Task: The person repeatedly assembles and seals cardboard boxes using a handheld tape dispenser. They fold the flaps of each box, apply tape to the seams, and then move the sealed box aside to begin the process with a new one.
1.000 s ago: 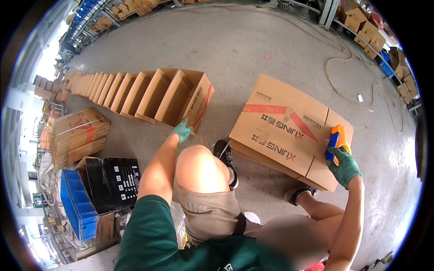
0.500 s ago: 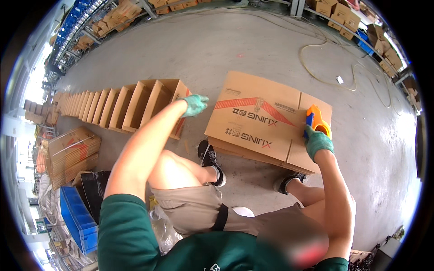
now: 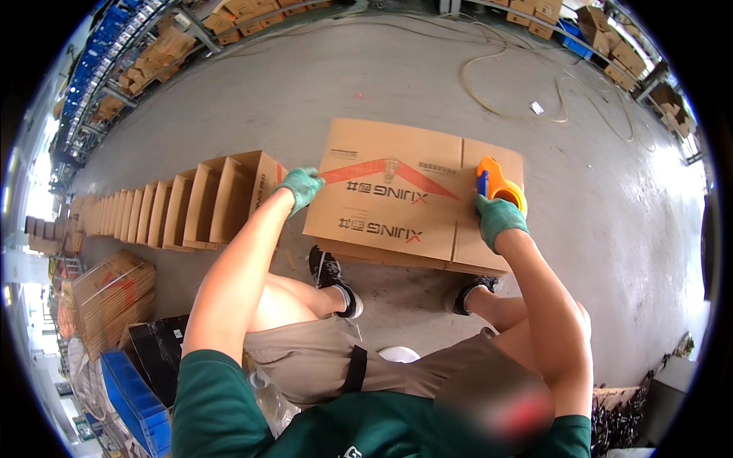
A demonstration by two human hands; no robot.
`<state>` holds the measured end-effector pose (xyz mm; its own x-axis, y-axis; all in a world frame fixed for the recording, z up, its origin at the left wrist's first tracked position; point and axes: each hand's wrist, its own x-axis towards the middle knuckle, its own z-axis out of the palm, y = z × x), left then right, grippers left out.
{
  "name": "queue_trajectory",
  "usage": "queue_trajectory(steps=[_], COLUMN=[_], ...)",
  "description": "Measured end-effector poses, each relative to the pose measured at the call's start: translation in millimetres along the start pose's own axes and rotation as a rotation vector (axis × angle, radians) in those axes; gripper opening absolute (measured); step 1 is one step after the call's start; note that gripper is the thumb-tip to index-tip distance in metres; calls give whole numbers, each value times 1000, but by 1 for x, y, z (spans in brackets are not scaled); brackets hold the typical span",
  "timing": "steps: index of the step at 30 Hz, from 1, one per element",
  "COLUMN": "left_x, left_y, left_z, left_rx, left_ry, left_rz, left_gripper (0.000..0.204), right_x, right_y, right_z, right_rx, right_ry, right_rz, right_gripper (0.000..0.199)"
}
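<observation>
A stack of flattened cardboard cartons lies in front of me, its top carton (image 3: 389, 164) brown with a red band and dark print. My left hand (image 3: 303, 188), in a green glove, has its fingers closed at the left edge of that top carton. An orange and blue tape dispenser (image 3: 496, 180) with a yellow roll is in my right hand (image 3: 502, 219), also gloved in green. The dispenser is over the right part of the top carton, and my fingers wrap its lower end. The palm sides of both hands are hidden.
A long row of open cartons (image 3: 198, 202) stands on the floor at the left. Nearer are bundled flat cartons (image 3: 114, 298), a black box (image 3: 164, 355) and a blue crate (image 3: 136, 401). A pale hose (image 3: 477, 95) curls across the far floor. Loaded shelves line the back.
My left hand has come down to the left edge of the top carton from the gap beside it. The right hand still holds the tape dispenser. The whole view has shifted slightly.
</observation>
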<state>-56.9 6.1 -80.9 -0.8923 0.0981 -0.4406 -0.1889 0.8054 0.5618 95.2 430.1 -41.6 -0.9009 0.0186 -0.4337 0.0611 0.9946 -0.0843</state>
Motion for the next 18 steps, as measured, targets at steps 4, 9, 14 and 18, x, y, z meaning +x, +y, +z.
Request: queue_trajectory(steps=[4, 9, 14, 18], left_x=[-2, -3, -13, 6], left_y=[15, 18, 38, 10], left_z=[1, -1, 1, -35], left_rx=[-39, -93, -337, -561], left_ry=[-145, -13, 40, 80], left_rz=[-85, -113, 36, 72], left_gripper=[36, 32, 30, 16], right_x=[22, 14, 28, 22], right_y=[15, 3, 19, 13], right_z=[26, 13, 33, 10], right_rx=[251, 110, 402, 692], right_ry=[17, 6, 81, 309], right_rz=[213, 103, 308, 268], right_gripper=[58, 59, 41, 26])
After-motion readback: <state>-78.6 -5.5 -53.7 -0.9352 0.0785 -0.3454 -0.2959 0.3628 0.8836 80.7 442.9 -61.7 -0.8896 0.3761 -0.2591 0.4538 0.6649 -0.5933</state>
